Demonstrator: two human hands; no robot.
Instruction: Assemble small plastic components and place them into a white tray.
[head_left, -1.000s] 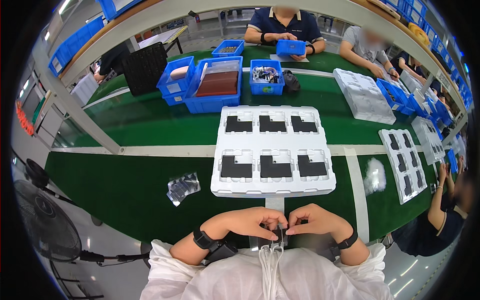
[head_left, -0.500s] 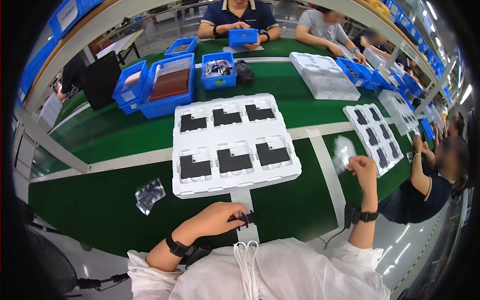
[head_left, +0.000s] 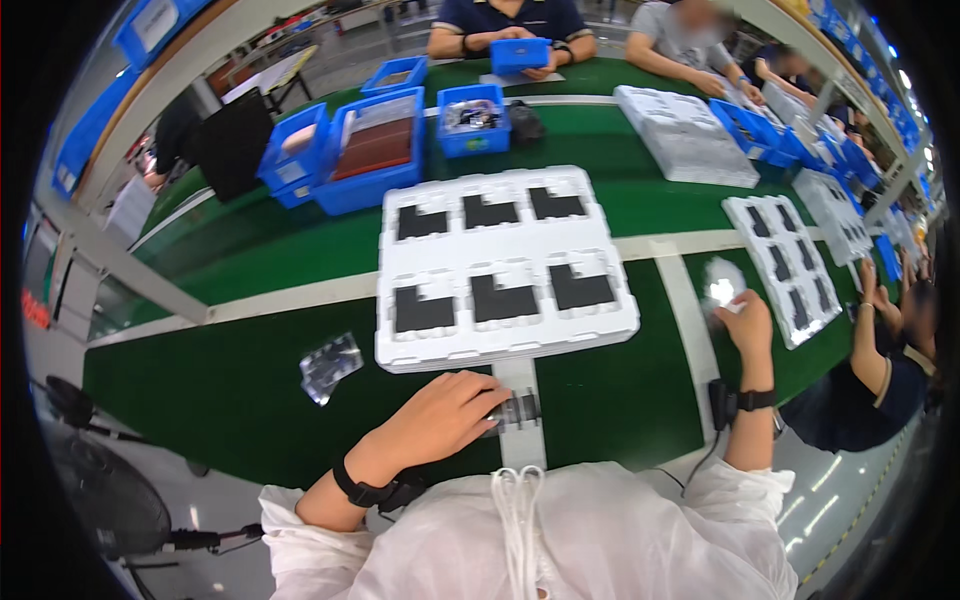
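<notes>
My left hand (head_left: 438, 415) lies at the table's near edge, its fingers closed over a small dark part (head_left: 524, 407). The fingers partly hide that part, and a shiny clear edge shows beside it. To the right, my right hand (head_left: 748, 322) has thumb and fingers pinched at the lower edge of a clear plastic bag (head_left: 723, 280). Ahead of both hands, a white molded tray (head_left: 500, 243) carries several flat black L-shaped pieces (head_left: 503, 297) in its pockets. Left of the tray lies a clear packet with dark contents (head_left: 331, 367), untouched.
Blue bins (head_left: 374, 150) stand behind the tray, beside a smaller blue bin of small parts (head_left: 473, 122). Another filled white tray (head_left: 783, 268) lies at right, with stacked white trays (head_left: 685, 135) farther back. Co-workers sit across the table and at right. A metal post (head_left: 140, 262) rises at left.
The whole view has shifted, so the scene sits farther right and higher. My left hand now covers more of the small dark part. My right hand stays at the plastic bag.
</notes>
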